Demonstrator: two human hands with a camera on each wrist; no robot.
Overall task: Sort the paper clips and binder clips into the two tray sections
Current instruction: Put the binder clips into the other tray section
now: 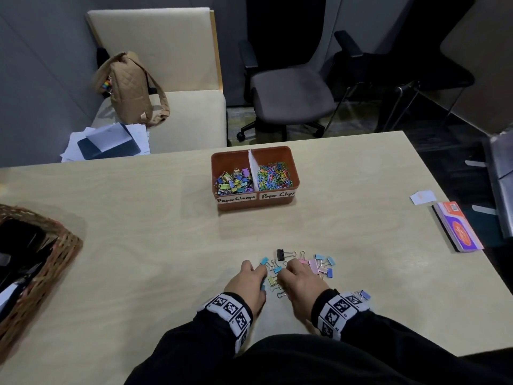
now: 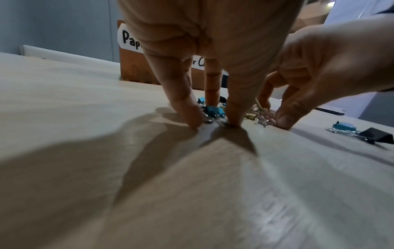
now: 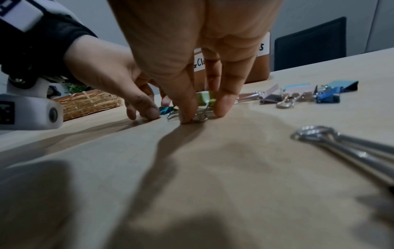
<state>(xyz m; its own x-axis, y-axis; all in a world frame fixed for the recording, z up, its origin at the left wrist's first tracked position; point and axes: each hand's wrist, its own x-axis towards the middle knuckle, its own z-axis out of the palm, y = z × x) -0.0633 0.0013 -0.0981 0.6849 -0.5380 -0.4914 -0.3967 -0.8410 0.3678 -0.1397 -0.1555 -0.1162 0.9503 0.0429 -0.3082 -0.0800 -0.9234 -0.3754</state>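
Note:
An orange tray (image 1: 294,173) stands mid-table, its sections labelled "Paper Clamps" and "Paper Clips"; binder clips fill the left one, paper clips the right. Several pastel binder clips (image 1: 319,266) and a black one (image 1: 280,254) lie loose near the front edge. My left hand (image 1: 261,276) has its fingertips on the table, thumb and finger pinching a blue binder clip (image 2: 213,110). Beside it, my right hand (image 1: 283,277) pinches a green binder clip (image 3: 204,98) between thumb and finger. The two hands nearly touch. No loose paper clips show on the table.
A wicker basket (image 1: 41,259) sits at the table's left edge. An orange booklet (image 1: 458,229) and a white card (image 1: 422,196) lie at the right. One purple binder clip (image 1: 365,295) rests by my right wrist. Chairs and a tan bag stand beyond the table.

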